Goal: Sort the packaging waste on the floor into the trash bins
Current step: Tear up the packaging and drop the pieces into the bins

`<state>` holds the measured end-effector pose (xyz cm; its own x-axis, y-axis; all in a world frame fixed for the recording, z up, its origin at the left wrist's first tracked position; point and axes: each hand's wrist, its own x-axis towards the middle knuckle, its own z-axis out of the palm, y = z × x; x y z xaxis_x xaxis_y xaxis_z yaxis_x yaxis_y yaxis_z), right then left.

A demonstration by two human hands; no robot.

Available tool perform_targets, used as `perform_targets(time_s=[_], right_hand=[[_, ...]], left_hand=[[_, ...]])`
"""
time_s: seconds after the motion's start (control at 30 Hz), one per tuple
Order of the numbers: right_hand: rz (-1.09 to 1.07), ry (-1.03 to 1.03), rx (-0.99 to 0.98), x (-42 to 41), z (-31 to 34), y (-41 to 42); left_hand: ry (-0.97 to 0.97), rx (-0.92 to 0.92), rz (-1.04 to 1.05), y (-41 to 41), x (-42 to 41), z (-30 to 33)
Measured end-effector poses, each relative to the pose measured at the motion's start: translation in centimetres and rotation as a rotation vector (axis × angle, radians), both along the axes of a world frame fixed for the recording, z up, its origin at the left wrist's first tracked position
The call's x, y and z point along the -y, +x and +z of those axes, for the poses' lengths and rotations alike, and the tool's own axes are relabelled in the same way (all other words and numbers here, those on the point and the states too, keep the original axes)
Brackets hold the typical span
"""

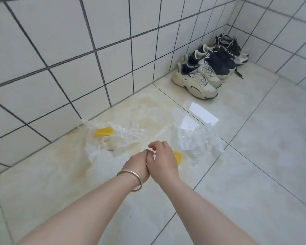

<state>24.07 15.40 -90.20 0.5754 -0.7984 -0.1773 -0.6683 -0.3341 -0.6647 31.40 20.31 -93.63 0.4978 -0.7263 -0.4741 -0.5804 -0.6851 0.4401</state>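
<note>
Left wrapper [111,138]: crumpled clear plastic with a yellow patch, on the floor [237,174] against the wall's foot
Right wrapper [198,140]: crumpled white plastic, mid-floor, just beyond the hands; a yellow piece [177,157] peeks beside it
Left hand [140,165]: fingers curled, hidden by the right; whether it grips anything I cannot tell
Right hand [162,158]: fingers curled, touching the left; hold unclear
Bracelet [131,180]: on the left wrist
Sneakers [207,69]: lined along the wall toward the far corner

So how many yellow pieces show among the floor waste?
2: one yellow piece on the crumpled plastic near the wall, another beside the right hand, partly covered. More may be hidden under wrappers.
</note>
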Motion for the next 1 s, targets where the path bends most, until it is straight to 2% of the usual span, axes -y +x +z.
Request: perform_targets(time_s=[0.1, 0.2, 0.37, 0.57, 0.73, 0.8, 0.9, 1.0], right_hand=[[-0.047, -0.046, -0.138, 4.0, -2.7, -1.2], [-0.2, -0.034, -0.274, 8.3, -5.1, -2.7], [-0.375, -0.038, -0.451, 15.0, -8.5, -4.6], [-0.273, 0.082, -0.597, 20.9, -12.2, -4.4], [-0.162, 0.196, -0.7, 21.2, -14.4, -3.6], [-0.165, 0.144, -0.664, 19.7, -15.6, -3.7], [-0.208, 0.033, -0.445, 17.0, -16.7, -3.4], [-0.154, 0.017, -0.419, 14.6, -17.1, -2.6]], left_hand=[[0.062, -0.068, -0.044, -0.9, 2.9, -1.7], [0.113, -0.12, -0.066, -1.5, 5.7, -3.7], [0.153, 0.021, -0.258, -2.3, 9.6, -7.3], [0.162, 0.138, -0.451, -2.4, 11.8, -11.0], [0.115, 0.05, -0.471, -1.9, 12.4, -12.8], [0.092, -0.019, -0.426, -1.9, 12.2, -13.1], [0.064, -0.077, -0.389, -2.1, 11.7, -13.2], [0.056, -0.068, -0.358, -2.1, 11.1, -12.8]])
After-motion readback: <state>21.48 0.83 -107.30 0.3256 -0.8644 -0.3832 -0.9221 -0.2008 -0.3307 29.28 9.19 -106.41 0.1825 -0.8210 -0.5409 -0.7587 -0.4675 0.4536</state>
